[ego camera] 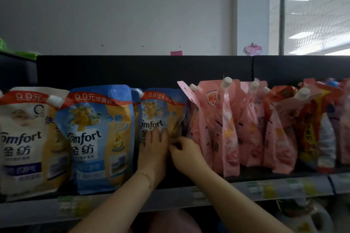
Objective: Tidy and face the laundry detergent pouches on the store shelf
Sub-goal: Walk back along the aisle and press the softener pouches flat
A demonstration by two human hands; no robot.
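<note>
A blue and yellow Comfort pouch [162,111] stands set back in the middle of the shelf [189,193]. My left hand [154,149] lies flat against its front with straight fingers. My right hand [184,154] sits just right of it, fingers curled and pinching the pouch's lower right edge. A larger blue Comfort pouch [100,136] stands further forward on the left, and a white Comfort pouch [28,138] beside that. Several pink pouches [227,124] with white caps lean unevenly to the right.
Red and orange pouches [310,128] crowd the far right of the shelf. A dark back panel [144,68] rises behind the row. Price labels [261,189] run along the shelf's front rail. More goods show on the lower shelf [306,217].
</note>
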